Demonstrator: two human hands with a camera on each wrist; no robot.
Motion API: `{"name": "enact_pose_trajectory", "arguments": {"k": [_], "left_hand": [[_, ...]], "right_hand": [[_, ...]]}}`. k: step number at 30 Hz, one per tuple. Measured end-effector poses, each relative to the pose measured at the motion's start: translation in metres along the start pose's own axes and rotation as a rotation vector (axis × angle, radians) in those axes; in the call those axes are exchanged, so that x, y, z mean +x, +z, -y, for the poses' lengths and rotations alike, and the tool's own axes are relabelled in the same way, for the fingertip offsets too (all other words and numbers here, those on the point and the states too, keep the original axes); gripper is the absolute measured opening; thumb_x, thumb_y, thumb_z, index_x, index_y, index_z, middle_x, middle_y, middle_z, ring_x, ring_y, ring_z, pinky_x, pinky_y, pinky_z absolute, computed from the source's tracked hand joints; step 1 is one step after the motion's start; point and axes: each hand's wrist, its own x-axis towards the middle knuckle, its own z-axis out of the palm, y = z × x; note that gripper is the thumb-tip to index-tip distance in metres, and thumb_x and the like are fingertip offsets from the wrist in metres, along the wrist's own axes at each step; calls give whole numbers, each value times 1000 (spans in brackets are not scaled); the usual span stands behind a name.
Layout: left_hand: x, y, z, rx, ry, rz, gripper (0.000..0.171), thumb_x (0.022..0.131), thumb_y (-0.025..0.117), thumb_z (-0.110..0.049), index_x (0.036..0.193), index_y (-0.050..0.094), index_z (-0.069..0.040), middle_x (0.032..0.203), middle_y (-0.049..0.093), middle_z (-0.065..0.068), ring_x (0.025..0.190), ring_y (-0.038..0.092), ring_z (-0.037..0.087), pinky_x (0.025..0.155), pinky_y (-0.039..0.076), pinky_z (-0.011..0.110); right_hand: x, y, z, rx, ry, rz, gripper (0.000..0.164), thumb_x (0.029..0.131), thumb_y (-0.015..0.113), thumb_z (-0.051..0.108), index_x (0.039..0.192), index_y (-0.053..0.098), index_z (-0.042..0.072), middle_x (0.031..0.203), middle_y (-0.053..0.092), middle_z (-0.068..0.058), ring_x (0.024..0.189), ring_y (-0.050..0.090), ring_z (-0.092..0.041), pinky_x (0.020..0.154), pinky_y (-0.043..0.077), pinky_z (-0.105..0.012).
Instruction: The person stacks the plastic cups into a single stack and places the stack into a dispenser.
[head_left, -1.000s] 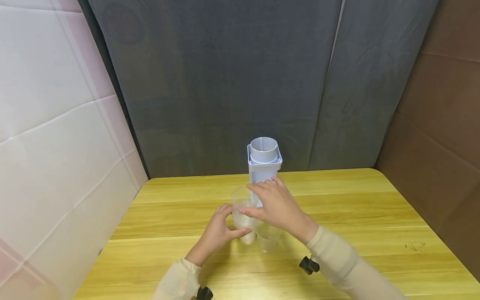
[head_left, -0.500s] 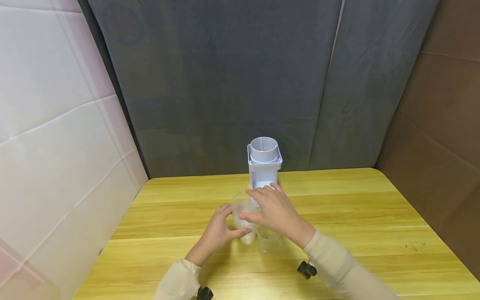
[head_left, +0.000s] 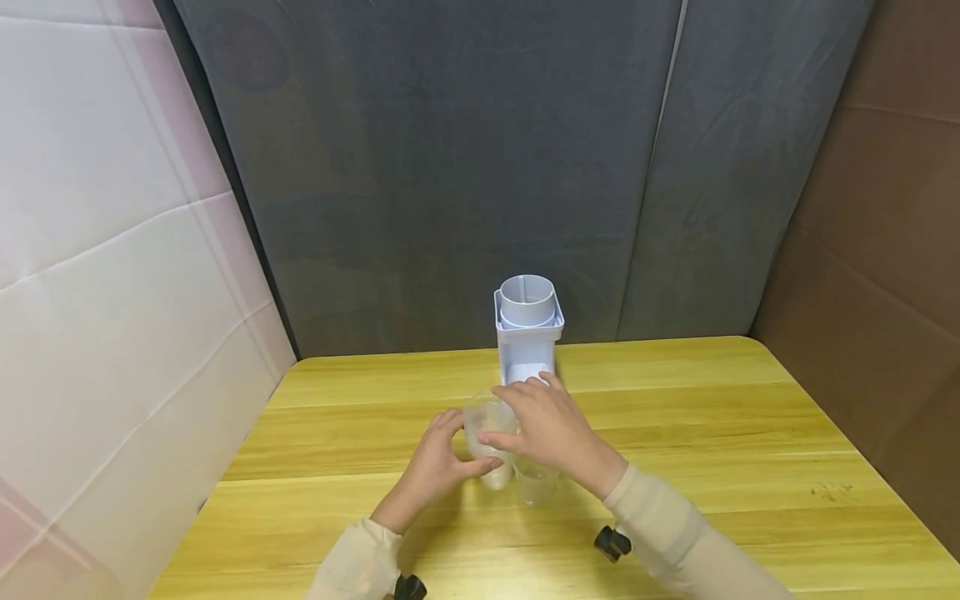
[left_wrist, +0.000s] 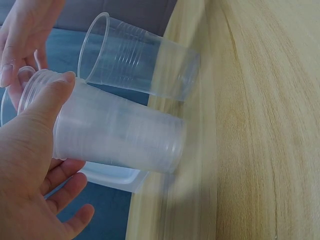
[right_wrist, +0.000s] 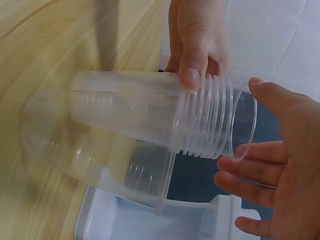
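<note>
While the left hand (head_left: 437, 457) clamps thumb and fingers round the stack (left_wrist: 120, 127) in front of the holder (head_left: 528, 346), the right hand (head_left: 553, 425) pinches the top cup (right_wrist: 243, 125), seemingly nested but not flush, and a loose cup (left_wrist: 137, 57) stands un-nested just beside.

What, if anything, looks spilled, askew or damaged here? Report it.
No spill or damage stands out. In the stack of clear, ribbed plastic cups, the top cup sits raised above the tightly packed others, so it may not be fully nested. The single clear plastic cup alongside looks upright.
</note>
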Motion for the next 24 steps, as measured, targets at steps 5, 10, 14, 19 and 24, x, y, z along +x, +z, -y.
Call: {"name": "enact_pose_trajectory", "arguments": {"k": [5,10,14,19,24], "left_hand": [[0,0,0,1,2,1,64,72,88,-38,127,63,-17,120,64,-3,119,54,20,101,49,47],[1,0,0,10,2,1,65,73,87,-38,129,63,-16,122,64,-1,120,54,21,101,49,47],[1,0,0,11,0,4,66,73,87,-38,129,62,-15,122,64,0,121,54,22,101,49,48],[1,1,0,5,-4,2,65,73,88,-37,129,62,-15,122,64,-1,120,54,21,101,49,48],[1,1,0,8,-6,-1,64,72,88,-36,128,63,-15,121,64,-1,119,54,21,101,49,47]], "right_hand": [[-1,1,0,9,5,13,66,83,70,60,127,65,11,123,71,-7,114,66,-23,111,36,-54],[-1,3,0,4,6,27,66,84,68,61,127,65,11,124,71,-6,115,66,-23,112,35,-54],[-1,5,-1,-8,2,38,65,84,68,61,127,65,12,124,71,-6,114,66,-22,112,35,-55],[-2,7,-2,-20,-8,38,65,84,68,61,126,66,11,123,71,-6,113,66,-22,112,36,-55],[-2,8,-2,-23,-9,38,65,84,68,61,125,66,11,123,71,-6,114,66,-22,112,36,-55]]}}
